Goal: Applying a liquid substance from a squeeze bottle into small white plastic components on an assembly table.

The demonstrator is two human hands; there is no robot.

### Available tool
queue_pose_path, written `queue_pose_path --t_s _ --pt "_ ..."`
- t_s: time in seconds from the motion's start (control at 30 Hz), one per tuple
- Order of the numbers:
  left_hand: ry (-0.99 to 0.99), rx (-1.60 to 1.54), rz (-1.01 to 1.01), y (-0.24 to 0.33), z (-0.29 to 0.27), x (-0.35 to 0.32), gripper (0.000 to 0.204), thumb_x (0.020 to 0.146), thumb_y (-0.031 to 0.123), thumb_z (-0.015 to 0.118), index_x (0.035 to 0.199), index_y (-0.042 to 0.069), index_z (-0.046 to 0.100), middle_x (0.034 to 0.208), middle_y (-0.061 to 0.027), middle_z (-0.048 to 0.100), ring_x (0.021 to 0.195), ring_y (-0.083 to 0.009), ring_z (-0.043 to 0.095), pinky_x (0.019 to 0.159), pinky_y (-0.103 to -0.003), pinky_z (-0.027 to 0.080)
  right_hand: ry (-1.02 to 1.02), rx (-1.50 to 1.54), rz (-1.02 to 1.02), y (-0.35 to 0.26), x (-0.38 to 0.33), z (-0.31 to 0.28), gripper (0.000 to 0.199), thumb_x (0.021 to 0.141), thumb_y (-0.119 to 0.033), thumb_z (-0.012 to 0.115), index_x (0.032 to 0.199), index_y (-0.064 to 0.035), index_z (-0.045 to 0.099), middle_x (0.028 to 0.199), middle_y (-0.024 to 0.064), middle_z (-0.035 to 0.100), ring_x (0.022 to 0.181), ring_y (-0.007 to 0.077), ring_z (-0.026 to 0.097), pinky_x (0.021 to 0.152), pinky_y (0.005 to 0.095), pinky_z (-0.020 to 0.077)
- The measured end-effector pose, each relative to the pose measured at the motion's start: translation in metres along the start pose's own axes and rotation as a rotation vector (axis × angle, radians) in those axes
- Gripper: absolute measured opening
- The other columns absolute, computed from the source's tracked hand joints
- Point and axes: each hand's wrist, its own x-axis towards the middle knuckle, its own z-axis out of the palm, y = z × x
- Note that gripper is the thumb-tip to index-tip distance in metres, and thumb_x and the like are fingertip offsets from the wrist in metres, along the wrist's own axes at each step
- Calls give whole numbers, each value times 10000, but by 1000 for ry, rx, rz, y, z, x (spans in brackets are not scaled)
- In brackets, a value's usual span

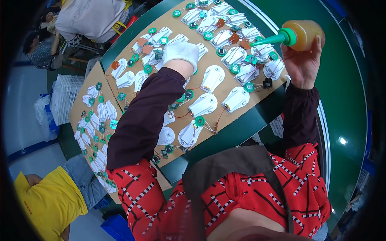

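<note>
My right hand (301,64) is wrapped around an amber bottle (309,35), its green nozzle (273,39) pointing left toward white housings (212,79). My gloved left hand (181,53) is over others, grip hidden. Likely I'm dispensing; next calls for careful tip aiming.

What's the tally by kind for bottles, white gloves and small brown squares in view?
Bottle, in the right hand: 1
White glove, on the left hand: 1
Small brown squares, clearly visible ones: 6
Total: 8
</note>
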Motion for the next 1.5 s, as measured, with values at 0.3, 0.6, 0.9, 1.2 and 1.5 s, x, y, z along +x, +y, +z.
queue_pose_path --t_s 0.3,0.6,0.9,1.2,1.5 --pt "64 -127 93 -23 -4 -3 209 813 203 514 870 73 668 892 -167 647 867 -323 621 754 -411 489 15 -82 -13 14 7 5 594 844 -430 591 1279 -81 385 1230 122 506 1106 263 522 893 397 470" --pt "-118 -523 -118 -31 -10 7 316 863 253 472 1126 93 546 1047 -206 602 989 -342 578 844 -404 448 15 -78 22 23 1 3 633 833 -438 604 1289 -68 367 1230 138 502 1123 274 511 943 411 428" --pt "118 -90 347 -31 -1 25 220 823 157 526 1013 115 630 891 -151 663 881 -306 641 767 -397 502 41 -69 -6 10 -3 -1 657 819 -444 621 1285 -63 355 1208 142 504 1093 266 526 918 397 455" --pt "-38 -104 163 -32 -6 16 243 800 306 571 862 103 689 882 -125 658 872 -279 614 790 -378 475 2 -18 16 26 1 4 579 851 -391 602 1285 -86 369 1226 123 502 1116 259 521 925 412 455" --pt "144 -307 -17 -24 -1 -16 292 795 348 576 887 95 688 849 -134 657 798 -291 632 724 -385 489 -314 -503 -142 49 17 43 445 872 -207 579 1230 6 422 1063 97 561 940 183 595 756 308 517"
